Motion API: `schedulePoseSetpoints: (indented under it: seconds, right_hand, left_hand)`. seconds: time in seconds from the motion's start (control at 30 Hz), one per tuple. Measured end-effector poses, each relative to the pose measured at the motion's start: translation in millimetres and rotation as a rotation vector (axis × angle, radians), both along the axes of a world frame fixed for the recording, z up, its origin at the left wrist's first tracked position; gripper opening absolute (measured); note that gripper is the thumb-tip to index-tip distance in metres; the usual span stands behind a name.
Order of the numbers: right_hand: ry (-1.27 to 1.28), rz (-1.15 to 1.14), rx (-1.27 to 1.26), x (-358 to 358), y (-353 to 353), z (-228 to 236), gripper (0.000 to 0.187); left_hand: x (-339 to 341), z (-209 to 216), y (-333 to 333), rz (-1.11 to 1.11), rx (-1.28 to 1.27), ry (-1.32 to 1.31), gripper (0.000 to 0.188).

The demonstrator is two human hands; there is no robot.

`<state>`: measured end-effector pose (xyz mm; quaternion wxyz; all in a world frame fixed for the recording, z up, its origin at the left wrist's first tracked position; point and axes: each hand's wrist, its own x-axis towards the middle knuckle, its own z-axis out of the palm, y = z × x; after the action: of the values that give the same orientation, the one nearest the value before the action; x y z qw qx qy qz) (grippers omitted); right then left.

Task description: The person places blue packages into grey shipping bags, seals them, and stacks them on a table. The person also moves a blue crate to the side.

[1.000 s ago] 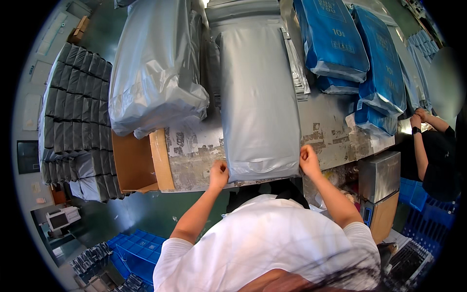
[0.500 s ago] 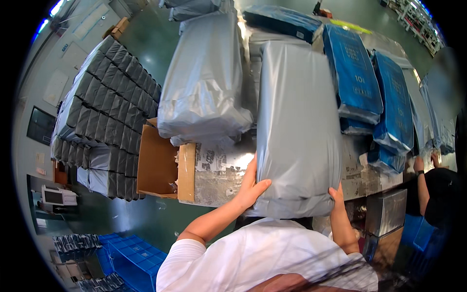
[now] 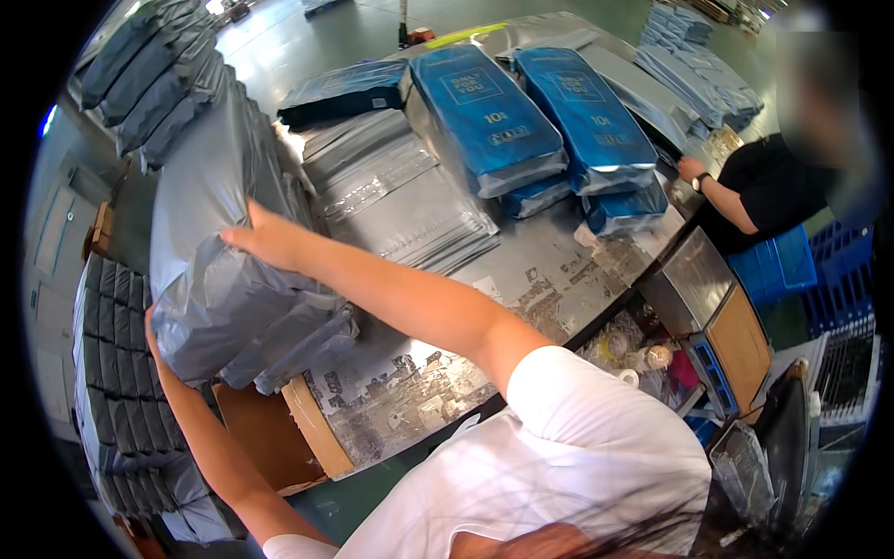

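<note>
A large grey plastic-wrapped package [image 3: 209, 214] lies on top of a stack of similar grey packages [image 3: 312, 345] at the table's left end. My left hand [image 3: 155, 326] is at its near left side, most of the fingers hidden behind the wrap. On the opposite side my right hand [image 3: 265, 238] presses against the package, thumb toward me, with that arm reaching across the table. Both hands grip the package between them.
Blue plastic-wrapped packages [image 3: 484, 116] stand on the metal table [image 3: 521, 270] beside flat grey bags [image 3: 410, 196]. An open cardboard box [image 3: 317, 429] adjoins the table's left edge. A co-worker's arm [image 3: 731, 200] is at the right. Grey bundles [image 3: 121, 373] are piled at far left.
The grey package has moved from the table's middle in front of me to the top of the left stack, with both hands on it. My view has turned left.
</note>
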<state>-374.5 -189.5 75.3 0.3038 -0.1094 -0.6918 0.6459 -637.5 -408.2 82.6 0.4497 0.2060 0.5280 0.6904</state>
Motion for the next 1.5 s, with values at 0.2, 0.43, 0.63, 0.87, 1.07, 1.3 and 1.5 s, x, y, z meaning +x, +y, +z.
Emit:
schedulePoseSetpoints:
  seconds: [0.2,0.43,0.63,0.87,1.07,1.3,1.5]
  right_hand:
    - [0.134,0.165,0.008,87,-2,-130,0.054]
    - [-0.450,-0.595,-0.243,314,86,-289,0.017]
    - [-0.284,-0.943,0.006,367,182,-235,0.039]
    - [-0.428,-0.944,-0.003,381,215,-286,0.054]
    - [0.156,-1.232,-0.192,422,232,-276,0.038]
    - [-0.040,-1.265,-0.097,418,270,-274,0.032]
    - [-0.065,-1.059,-0.511,430,328,-252,0.062]
  left_hand:
    - [51,34,8,0.966,-0.298,1.799,0.038]
    - [312,-63,124,-0.069,0.371,1.496,0.027]
    - [328,-205,365,-0.288,-0.226,0.054,0.088]
    - [343,-233,508,-0.482,-0.039,-0.267,0.047]
    - [403,-217,527,-0.591,-0.093,-0.212,0.051]
    - [440,-223,530,-0.448,-0.152,-0.113,0.055]
    - [452,-237,506,0.022,-0.228,-0.122,0.059]
